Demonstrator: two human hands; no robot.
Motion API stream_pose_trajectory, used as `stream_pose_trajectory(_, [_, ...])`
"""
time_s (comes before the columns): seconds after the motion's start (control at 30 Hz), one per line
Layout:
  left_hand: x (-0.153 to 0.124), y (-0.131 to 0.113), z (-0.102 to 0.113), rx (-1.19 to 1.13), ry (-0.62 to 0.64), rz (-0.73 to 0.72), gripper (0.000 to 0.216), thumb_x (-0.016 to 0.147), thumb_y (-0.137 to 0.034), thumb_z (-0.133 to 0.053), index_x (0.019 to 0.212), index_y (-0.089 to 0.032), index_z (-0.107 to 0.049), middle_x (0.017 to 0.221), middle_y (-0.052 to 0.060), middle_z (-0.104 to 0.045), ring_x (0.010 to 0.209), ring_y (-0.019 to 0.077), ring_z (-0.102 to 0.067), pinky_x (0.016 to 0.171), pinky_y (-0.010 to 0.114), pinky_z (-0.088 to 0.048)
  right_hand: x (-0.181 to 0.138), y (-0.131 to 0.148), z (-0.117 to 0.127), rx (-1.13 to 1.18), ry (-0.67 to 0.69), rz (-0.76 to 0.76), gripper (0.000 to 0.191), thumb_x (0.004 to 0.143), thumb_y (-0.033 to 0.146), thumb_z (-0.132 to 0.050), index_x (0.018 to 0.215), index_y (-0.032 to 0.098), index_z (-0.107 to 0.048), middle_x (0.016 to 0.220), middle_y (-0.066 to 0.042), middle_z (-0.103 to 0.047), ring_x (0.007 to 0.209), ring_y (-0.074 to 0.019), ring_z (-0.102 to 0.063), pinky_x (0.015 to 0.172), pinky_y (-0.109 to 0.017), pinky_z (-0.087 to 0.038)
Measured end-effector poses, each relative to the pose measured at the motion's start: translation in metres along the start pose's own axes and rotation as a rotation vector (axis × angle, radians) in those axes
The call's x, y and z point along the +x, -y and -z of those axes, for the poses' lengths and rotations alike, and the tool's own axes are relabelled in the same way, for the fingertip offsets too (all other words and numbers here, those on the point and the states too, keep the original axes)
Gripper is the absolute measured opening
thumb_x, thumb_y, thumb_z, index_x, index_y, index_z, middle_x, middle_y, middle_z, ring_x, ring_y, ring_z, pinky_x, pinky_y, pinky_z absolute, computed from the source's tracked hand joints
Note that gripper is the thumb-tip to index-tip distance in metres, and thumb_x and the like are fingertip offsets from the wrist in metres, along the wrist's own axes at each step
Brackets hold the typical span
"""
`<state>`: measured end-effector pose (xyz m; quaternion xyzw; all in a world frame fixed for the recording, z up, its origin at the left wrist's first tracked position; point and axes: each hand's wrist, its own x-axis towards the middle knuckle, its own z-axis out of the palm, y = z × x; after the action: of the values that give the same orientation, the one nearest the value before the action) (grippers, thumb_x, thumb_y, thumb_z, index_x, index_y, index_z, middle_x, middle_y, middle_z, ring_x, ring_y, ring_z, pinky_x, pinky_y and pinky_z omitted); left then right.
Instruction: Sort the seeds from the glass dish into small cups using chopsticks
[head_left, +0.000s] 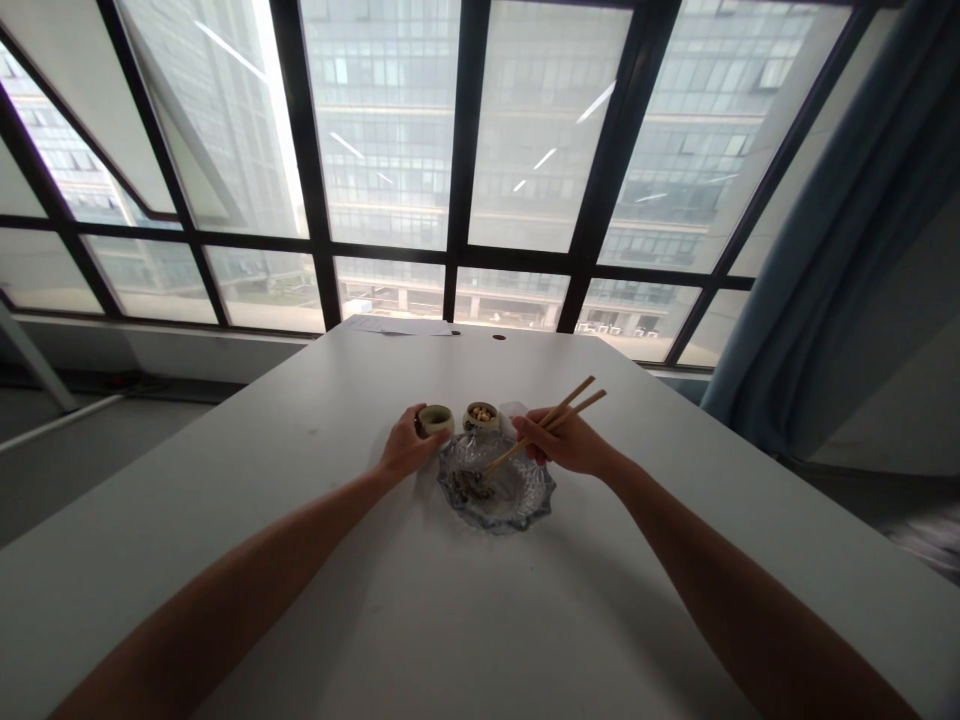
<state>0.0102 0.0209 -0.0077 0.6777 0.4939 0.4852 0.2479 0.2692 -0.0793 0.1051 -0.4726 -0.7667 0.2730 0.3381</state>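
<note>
My left hand (409, 443) is closed around a small pale cup (435, 420), its thumb on the near side. Little can be made out inside that cup. In my right hand (559, 440) is a pair of chopsticks (574, 402), their tips pointing down and left into a scalloped clear glass dish (529, 505). Small dark pieces (471, 487) lie in the left part of the dish, close to the tips; whether the tips pinch one, I cannot tell. Just behind the dish stands a second small cup (480, 417) with pale yellowish pieces in it.
A whitish, translucent item (513, 410) is partly hidden behind my right hand. White sheets of paper (397, 326) lie at the far edge of the white table (300, 560), near two dark round spots. Beyond are tall windows; a blue curtain (847, 220) hangs at right.
</note>
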Motion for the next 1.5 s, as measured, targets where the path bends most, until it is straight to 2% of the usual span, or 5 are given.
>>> stream_pose_trajectory(0.6, [0.003,0.009,-0.004,0.014,-0.041,-0.094,0.066,0.066,-0.03,-0.08,0.126,-0.014,-0.056,0.119,0.013,-0.067,0.111,0.0267,-0.064,0.1,0.042,-0.05,0.002,-0.01,-0.014,0.02,-0.017,0.028,0.056,0.088,0.07,-0.049,0.07,0.017,-0.06,0.052,-0.002,-0.062,0.041,-0.0127,-0.057,0.038,-0.021,-0.044])
stream_pose_trajectory(0.83, [0.005,0.017,-0.006,0.047,-0.107,-0.233,0.07,0.063,-0.018,-0.079,0.128,-0.015,-0.053,0.125,0.014,-0.063,0.117,0.0281,-0.06,0.105,0.045,-0.047,0.007,-0.013,-0.006,0.202,-0.242,-0.019,0.064,0.077,0.079,-0.056,0.069,0.016,-0.063,0.046,-0.002,-0.06,0.035,-0.0122,-0.054,0.032,-0.02,-0.037])
stream_pose_trajectory(1.03, [0.003,0.011,-0.005,0.054,-0.109,-0.27,0.069,0.064,-0.017,-0.077,0.129,-0.017,-0.052,0.126,0.013,-0.063,0.118,0.0281,-0.06,0.105,0.045,-0.047,0.009,-0.015,0.001,0.291,-0.293,-0.013,0.064,0.074,0.079,-0.061,0.067,0.015,-0.064,0.044,-0.003,-0.06,0.034,-0.0129,-0.053,0.031,-0.021,-0.036])
stream_pose_trajectory(1.27, [0.002,0.006,-0.003,0.018,-0.012,-0.217,0.071,0.063,-0.02,-0.077,0.129,-0.017,-0.052,0.129,0.013,-0.063,0.119,0.0262,-0.06,0.107,0.043,-0.046,0.009,-0.015,-0.031,0.282,-0.574,0.074,0.061,0.085,0.076,-0.048,0.077,0.018,-0.064,0.056,-0.005,-0.064,0.043,-0.0152,-0.056,0.04,-0.026,-0.045])
stream_pose_trajectory(1.5, [0.002,0.005,-0.004,-0.007,0.044,-0.19,0.066,0.066,-0.02,-0.076,0.129,-0.016,-0.054,0.128,0.012,-0.065,0.118,0.025,-0.062,0.106,0.043,-0.047,0.009,-0.02,-0.052,-0.062,-0.292,0.226,0.044,0.093,0.057,-0.053,0.079,0.019,-0.068,0.07,-0.006,-0.069,0.065,-0.0187,-0.064,0.062,-0.03,-0.052])
